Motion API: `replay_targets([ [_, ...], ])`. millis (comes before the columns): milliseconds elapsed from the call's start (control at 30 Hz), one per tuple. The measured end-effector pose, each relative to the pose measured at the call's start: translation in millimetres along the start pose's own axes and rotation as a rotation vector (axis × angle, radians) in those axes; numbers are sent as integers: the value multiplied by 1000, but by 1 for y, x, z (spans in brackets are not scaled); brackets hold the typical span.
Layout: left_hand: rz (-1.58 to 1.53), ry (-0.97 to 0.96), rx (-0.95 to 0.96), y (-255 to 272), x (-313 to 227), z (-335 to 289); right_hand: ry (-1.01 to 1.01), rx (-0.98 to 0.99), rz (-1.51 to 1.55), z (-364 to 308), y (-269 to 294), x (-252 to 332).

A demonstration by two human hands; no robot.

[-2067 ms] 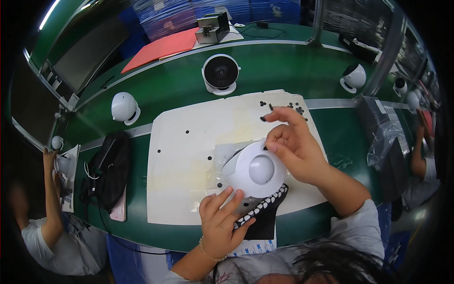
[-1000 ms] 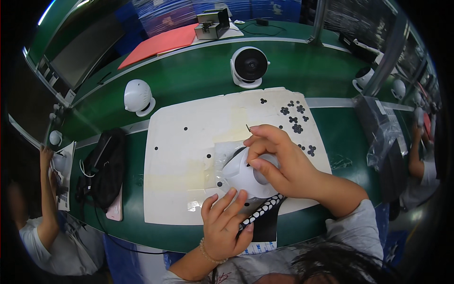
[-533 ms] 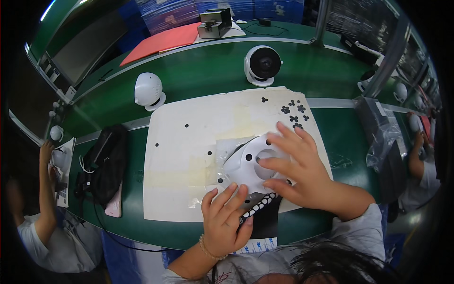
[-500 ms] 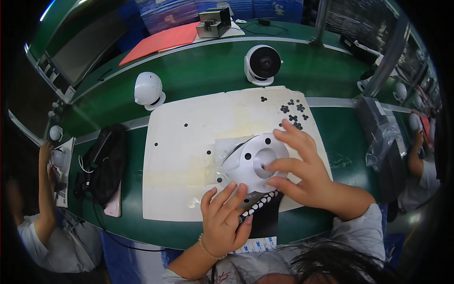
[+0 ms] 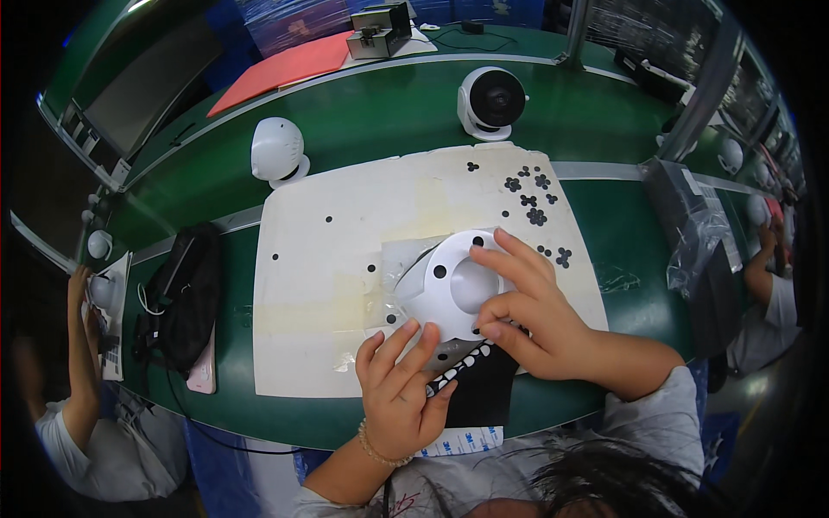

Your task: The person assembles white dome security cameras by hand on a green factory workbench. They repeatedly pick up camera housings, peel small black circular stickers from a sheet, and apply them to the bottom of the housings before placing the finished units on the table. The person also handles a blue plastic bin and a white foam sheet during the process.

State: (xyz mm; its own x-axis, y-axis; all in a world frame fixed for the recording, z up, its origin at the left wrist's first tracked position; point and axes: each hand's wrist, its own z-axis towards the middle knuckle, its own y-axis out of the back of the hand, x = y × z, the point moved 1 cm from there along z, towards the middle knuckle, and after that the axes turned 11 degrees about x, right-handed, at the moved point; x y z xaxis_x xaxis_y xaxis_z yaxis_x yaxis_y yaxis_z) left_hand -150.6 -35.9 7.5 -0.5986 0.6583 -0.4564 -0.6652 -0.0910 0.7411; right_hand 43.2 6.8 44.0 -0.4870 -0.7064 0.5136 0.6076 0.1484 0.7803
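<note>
A smooth white plastic shell (image 5: 437,300) with a round bowl-like hollow lies in front of me on a piece of clear film. Round black pads (image 5: 440,272) sit on its rim. My right hand (image 5: 542,321) reaches over the shell from the right. Its thumb and forefinger are pinched at a small black pad (image 5: 477,331) on the near rim, while the other fingers arch over the far side. My left hand (image 5: 395,393) rests its fingertips against the shell's near left edge. Between its thumb and fingers is a black sticker sheet (image 5: 460,369) with white round gaps.
Beneath the shell is a large pale board (image 5: 319,302) with loose black pads (image 5: 536,217) at its far right. Two white cameras (image 5: 278,151) (image 5: 490,99) stand behind it. A black bag (image 5: 181,298) lies left, a grey box (image 5: 682,224) right. Other people work on both sides.
My right forefinger has come down from the hollow to the near rim and closed against the thumb. A black pad now shows there. My left hand still steadies the shell.
</note>
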Motion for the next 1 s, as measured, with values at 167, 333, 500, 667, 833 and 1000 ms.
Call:
replay_targets([
  [167, 0, 11, -17, -1, -2, 0, 191, -82, -585, -12, -2, 2],
  [333, -12, 5, -6, 1, 0, 1, 83, -171, -424, -12, -2, 13],
  [500, -28, -1, -4, 3, 0, 0, 279, -150, -284, -4, -8, 16],
  [667, -38, 9, 10, 12, 4, -2, 421, -228, -283, -14, -20, 24],
  [833, -50, 22, -19, 13, 2, -4, -12, -156, 63, -5, 3, -7],
  [1000, -60, 33, -14, 18, 4, -6, -75, -101, 186, -4, -3, -13],
])
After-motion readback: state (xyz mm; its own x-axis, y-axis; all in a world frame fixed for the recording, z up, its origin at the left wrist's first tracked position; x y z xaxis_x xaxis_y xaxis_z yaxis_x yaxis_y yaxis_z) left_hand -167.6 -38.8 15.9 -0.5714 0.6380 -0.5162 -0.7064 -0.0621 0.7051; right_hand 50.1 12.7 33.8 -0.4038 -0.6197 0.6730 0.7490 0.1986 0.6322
